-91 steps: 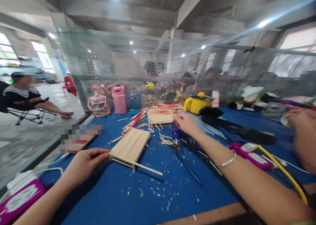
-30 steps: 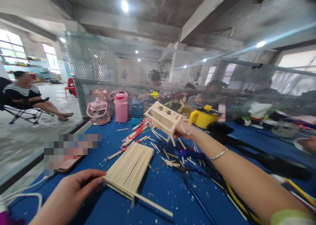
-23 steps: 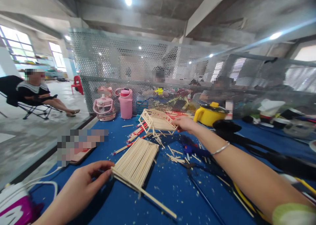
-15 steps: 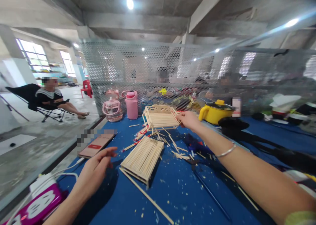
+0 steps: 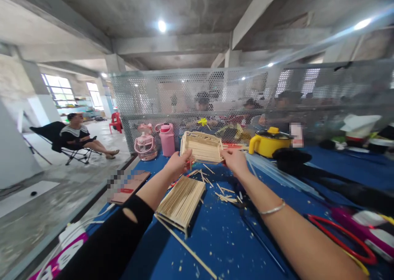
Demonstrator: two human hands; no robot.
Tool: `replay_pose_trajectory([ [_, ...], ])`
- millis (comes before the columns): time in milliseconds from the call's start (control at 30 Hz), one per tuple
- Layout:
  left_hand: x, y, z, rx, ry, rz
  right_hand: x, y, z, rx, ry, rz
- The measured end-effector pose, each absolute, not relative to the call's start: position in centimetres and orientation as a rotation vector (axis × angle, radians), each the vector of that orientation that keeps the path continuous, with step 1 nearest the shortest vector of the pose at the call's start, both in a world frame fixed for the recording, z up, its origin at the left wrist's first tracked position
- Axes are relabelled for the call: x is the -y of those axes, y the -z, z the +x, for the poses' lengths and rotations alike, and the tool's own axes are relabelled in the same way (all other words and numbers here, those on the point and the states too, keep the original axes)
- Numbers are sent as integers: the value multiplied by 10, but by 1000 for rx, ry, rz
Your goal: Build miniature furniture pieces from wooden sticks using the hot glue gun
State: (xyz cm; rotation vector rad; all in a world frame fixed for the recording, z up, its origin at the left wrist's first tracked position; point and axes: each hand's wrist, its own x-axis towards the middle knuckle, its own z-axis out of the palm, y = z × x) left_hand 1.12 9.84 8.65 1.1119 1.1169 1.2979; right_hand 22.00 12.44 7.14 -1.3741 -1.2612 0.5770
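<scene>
1. Since the earlier frame, the left hand [image 5: 178, 165] has moved from the open space left of the panel [image 5: 181, 198] to the frame [image 5: 202, 148], which the right hand [image 5: 235, 161] alone held then.
2. Far left, a person [image 5: 75, 137] sits in a black folding chair [image 5: 51, 133], off the desk [image 5: 212, 247].
3. On the desk's left side lie a purple and white power strip [image 5: 72, 251] with white cables and, beyond it, a phone [image 5: 131, 187], partly blurred.
4. Farther back, a clear pink jug [image 5: 147, 148] and a pink bottle [image 5: 168, 141] stand upright side by side, before the mesh screen [image 5: 172, 91].
5. The left hand's grip is closed on the frame's left end, thumb in front.
6. The panel, made of pale sticks laid side by side, rests on the desk below the frame; a long stick [image 5: 188, 249] runs from its near left corner toward the camera.
7. The frame, of the same pale sticks with raised rails, is held up between both hands, tilted toward the camera.
8. Short stick scraps [image 5: 226, 198] lie right of the panel.
9. The right hand's grip is pinched on the frame's right end.
10. Right of that hand stands a yellow pot [image 5: 271, 144], lid on.
</scene>
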Motion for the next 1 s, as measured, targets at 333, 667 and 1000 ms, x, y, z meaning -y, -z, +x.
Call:
replay_pose_trajectory([
  [333,-102,-101,34,-836,-1372,1208,-116,-98,202,1021,-955,-920],
  [667,-105,-81,50,-1178,-1433,1490,-123,-100,208,770,-1174,-865],
  [1000,-114,-69,34,-1483,-1102,1817,-127,-105,236,814,-1550,-1013],
])
